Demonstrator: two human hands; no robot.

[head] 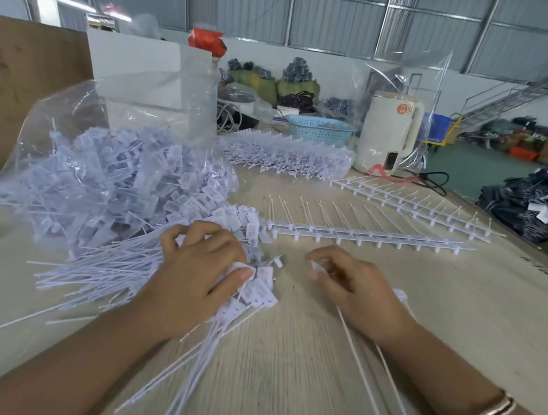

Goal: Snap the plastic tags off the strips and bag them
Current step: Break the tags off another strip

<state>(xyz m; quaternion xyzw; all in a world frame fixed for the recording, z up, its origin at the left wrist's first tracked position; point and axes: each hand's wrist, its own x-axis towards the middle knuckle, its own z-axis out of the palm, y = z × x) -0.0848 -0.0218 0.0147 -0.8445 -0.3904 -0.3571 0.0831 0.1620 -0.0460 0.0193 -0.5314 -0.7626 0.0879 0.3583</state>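
Far left we see the clear bag [74,162] heaped with tags. Our left hand [199,270] grips a tag bundle [255,291], tails running toward us. Our right hand [356,286] pinches tags [315,268] too. Bare strips [365,236] lie crosswise beyond on the wooden worktop [298,365]; a kettle [389,131] stands far right.

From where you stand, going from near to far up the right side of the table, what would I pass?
Right hand pinching loose tags → nearest strip → farther strips → white kettle → blue basket.
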